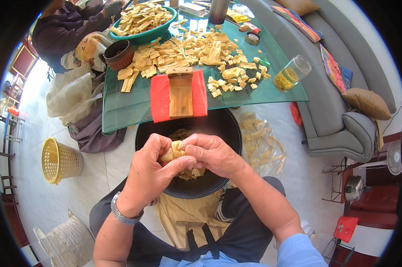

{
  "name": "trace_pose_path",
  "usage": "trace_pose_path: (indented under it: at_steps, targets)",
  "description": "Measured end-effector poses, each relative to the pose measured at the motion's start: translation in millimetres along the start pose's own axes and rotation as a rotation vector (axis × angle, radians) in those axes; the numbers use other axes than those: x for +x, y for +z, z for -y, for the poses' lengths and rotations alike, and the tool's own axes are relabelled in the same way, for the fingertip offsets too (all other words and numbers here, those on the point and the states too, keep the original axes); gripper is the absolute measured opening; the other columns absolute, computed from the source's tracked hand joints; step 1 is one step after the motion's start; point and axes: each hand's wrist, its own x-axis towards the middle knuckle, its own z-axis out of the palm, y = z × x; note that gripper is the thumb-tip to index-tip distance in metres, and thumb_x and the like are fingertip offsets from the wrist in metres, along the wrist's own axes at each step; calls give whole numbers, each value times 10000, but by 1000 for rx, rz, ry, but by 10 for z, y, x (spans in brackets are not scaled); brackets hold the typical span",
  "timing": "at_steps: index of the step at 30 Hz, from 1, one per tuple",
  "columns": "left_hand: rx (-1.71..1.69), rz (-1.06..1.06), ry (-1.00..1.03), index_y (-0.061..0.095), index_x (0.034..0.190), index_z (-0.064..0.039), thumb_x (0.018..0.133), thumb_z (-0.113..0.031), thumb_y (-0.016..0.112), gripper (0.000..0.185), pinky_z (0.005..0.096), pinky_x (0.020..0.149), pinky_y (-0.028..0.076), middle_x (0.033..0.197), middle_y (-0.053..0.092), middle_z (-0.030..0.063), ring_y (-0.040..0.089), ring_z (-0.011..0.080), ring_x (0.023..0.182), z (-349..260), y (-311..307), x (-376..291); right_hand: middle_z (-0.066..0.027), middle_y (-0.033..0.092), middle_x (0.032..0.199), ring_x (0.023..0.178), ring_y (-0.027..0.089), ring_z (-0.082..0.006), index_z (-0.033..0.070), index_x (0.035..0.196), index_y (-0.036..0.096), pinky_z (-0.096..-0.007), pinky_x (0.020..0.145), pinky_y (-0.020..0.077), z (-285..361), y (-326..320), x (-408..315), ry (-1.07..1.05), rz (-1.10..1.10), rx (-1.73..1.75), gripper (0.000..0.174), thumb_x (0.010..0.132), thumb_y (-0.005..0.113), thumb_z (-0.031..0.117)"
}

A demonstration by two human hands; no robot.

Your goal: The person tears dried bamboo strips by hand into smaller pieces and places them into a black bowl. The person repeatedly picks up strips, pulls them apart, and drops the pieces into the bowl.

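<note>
Both hands meet over a black plastic tub point(233, 143). My left hand point(150, 167) grips a pale-yellow, folded strip-like piece point(177, 149) between thumb and fingers. From the other side, my right hand point(212, 153) pinches the same piece, its thumb close to my left thumb. The fingertips hide part of the piece. Below the hands, cut yellow pieces point(192, 173) lie in the tub. Just beyond the tub, a wooden trough-shaped block point(181, 98) with a raised far end rests on a red cloth point(159, 100) at the glass table's near edge.
Yellow chunks and strips point(194, 50) spread over the green-tinted glass table point(264, 90). A heaped green basin point(147, 36), a mug point(119, 56) and a lidless jar point(291, 74) stand there. Another person point(67, 33) sits at left. A perforated basket point(62, 160) and plastic bag point(259, 143) flank the tub.
</note>
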Motion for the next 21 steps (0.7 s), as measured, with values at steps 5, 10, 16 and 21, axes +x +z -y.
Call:
trace_pose_path:
  at_steps: [5, 10, 16, 21]
  targets:
    - [-210, 148, -264, 519, 786, -83, 910, -198, 845, 367, 224, 534, 362, 687, 478, -79, 400, 18, 648, -130, -115, -37, 27, 614, 842, 711, 493, -32, 75, 1079, 636, -201, 648, 422, 16, -15, -13, 36, 88, -145, 286, 1081, 601, 358]
    - [-637, 170, -367, 485, 858, -102, 1035, -185, 685, 280, 222, 424, 355, 641, 515, -31, 478, 56, 485, -101, -269, -88, 44, 633, 876, 785, 545, -22, 60, 1028, 659, -207, 681, 456, 197, -130, -77, 66, 84, -206, 183, 998, 736, 223]
    - [-541, 180, -471, 504, 844, -99, 1026, -243, 706, 307, 241, 421, 356, 617, 485, -35, 453, 67, 464, -87, -349, -92, 49, 662, 818, 767, 561, -35, 49, 965, 736, -235, 695, 471, 139, -127, -70, -3, -11, -523, 164, 979, 763, 210]
    - [-657, 221, -585, 548, 937, -99, 1062, -352, 636, 295, 242, 501, 447, 719, 583, -1, 581, 86, 584, 31, -372, -33, -24, 700, 845, 742, 618, -77, 15, 1023, 733, -249, 676, 500, 6, -10, -62, -363, -95, -697, 127, 949, 779, 108]
